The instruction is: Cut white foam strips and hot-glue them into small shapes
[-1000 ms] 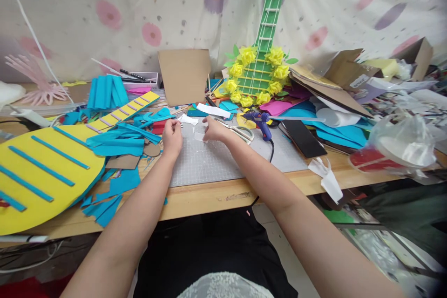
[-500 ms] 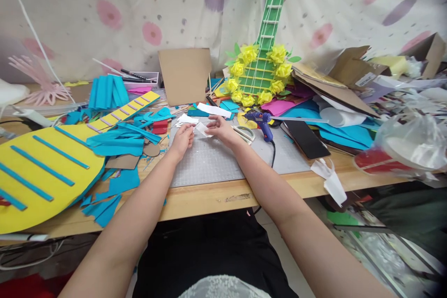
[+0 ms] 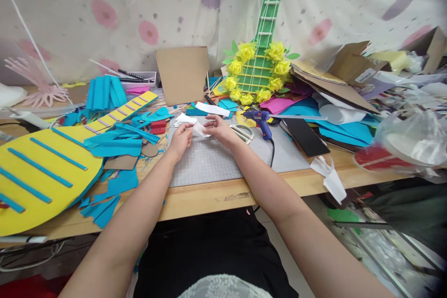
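Observation:
Between my two hands is a small white paper piece (image 3: 200, 129), held above the grey cutting mat (image 3: 202, 163). My left hand (image 3: 181, 139) pinches its left end with closed fingers. On the other end, the fingers of my right hand (image 3: 217, 128) are closed around the paper. Just behind them lie a longer white strip (image 3: 213, 109) and several white scraps (image 3: 185, 119). Scissors (image 3: 242, 132) with pale handles rest beside my right hand, partly covered by it. A blue glue gun (image 3: 260, 121) lies further right on the mat.
At left is a yellow guitar-shaped cutout (image 3: 38, 172) with blue strips, among blue scraps (image 3: 115, 186). A green instrument model (image 3: 265, 32) with yellow flowers stands at the back, near a cardboard sheet (image 3: 183, 74). A phone (image 3: 305, 137) and a bagged red-and-white container (image 3: 387, 153) are at right.
The camera view has shifted slightly. Both hands keep hold of the white paper piece, which has turned a little between the fingers.

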Motion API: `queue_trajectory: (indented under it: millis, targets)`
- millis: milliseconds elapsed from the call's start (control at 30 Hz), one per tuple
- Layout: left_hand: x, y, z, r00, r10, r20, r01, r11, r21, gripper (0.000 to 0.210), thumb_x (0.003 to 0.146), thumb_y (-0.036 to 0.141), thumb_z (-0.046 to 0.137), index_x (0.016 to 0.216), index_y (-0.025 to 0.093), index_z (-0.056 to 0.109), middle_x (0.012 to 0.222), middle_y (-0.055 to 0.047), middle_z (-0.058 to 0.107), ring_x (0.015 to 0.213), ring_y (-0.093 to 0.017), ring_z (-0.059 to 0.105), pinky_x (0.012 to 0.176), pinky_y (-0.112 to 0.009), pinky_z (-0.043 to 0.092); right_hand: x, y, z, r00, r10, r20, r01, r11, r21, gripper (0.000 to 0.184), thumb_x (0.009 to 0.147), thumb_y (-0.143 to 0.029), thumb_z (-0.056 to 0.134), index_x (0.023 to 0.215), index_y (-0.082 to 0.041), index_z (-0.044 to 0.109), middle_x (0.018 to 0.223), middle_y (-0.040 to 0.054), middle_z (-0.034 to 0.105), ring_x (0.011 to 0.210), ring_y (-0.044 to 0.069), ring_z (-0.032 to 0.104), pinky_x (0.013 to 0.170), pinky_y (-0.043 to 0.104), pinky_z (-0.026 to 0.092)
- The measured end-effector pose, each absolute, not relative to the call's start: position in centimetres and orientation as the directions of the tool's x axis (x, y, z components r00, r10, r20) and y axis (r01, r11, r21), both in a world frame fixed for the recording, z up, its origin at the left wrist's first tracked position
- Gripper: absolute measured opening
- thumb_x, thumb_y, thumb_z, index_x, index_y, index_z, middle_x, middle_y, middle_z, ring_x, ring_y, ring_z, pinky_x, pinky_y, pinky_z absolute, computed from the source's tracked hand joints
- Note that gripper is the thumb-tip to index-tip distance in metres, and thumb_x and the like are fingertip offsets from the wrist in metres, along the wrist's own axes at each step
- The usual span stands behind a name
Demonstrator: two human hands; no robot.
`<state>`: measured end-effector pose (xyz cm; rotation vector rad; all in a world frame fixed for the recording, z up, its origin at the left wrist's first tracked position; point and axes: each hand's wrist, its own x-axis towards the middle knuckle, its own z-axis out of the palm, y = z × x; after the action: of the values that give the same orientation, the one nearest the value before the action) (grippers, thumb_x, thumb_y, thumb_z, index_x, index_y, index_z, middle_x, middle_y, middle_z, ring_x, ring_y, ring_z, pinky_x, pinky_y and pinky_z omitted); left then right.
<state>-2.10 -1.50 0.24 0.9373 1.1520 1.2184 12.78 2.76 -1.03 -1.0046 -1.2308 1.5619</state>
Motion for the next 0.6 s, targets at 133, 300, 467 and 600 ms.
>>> queue_trajectory:
  millis: [133, 300, 467, 600]
  targets:
    - [-2.06, -1.50, 0.29, -0.035, 0.990, -0.139, -0.197, 0.130, 0.972, 0.012, 0.071, 0.021, 0.053, 0.082, 0.017, 0.049, 0.045, 0.011, 0.030, 0.034, -0.002, 0.023, 0.037, -0.014, 0.013, 12.75, 2.81, -1.04, -0.294, 0.953, -0.069, -0.174, -0.124, -0.977, 0.054, 0.051, -0.011, 0.071, 0.098, -0.020, 0.046, 0.078, -0.0040, 0.054, 0.069, 0.009, 0.055, 0.068, 0.027, 0.047]
    - [-2.04, -1.44, 0.13, -0.038, 0.991, -0.127, -0.198, 0.117, 0.973, 0.009, 0.072, 0.019, 0.052, 0.079, 0.017, 0.047, 0.045, 0.011, 0.030, 0.034, -0.003, 0.022, 0.037, -0.015, 0.012, 12.72, 3.03, -1.30, -0.295, 0.954, -0.058, -0.177, -0.114, -0.978, 0.054, 0.050, -0.012, 0.071, 0.098, -0.020, 0.047, 0.078, -0.0036, 0.054, 0.070, 0.010, 0.055, 0.069, 0.028, 0.047]
    - [-1.98, -1.45, 0.06, -0.062, 0.995, -0.084, -0.174, 0.072, 0.982, 0.007, 0.071, 0.017, 0.052, 0.077, 0.017, 0.049, 0.045, 0.010, 0.029, 0.035, -0.003, 0.022, 0.038, -0.016, 0.012, 12.79, 3.11, -1.35, -0.295, 0.953, -0.061, -0.147, -0.108, -0.983, 0.054, 0.051, -0.012, 0.071, 0.098, -0.020, 0.047, 0.079, -0.0028, 0.054, 0.071, 0.011, 0.055, 0.069, 0.029, 0.047]
    - [-1.89, -1.50, 0.10, -0.080, 0.995, -0.064, -0.144, 0.052, 0.988, 0.005, 0.072, 0.016, 0.051, 0.076, 0.018, 0.050, 0.046, 0.009, 0.030, 0.036, -0.004, 0.023, 0.039, -0.017, 0.013, 12.98, 2.91, -0.98, -0.300, 0.952, -0.065, -0.126, -0.107, -0.986, 0.054, 0.051, -0.014, 0.072, 0.099, -0.020, 0.049, 0.080, -0.0023, 0.055, 0.071, 0.011, 0.055, 0.066, 0.026, 0.046]
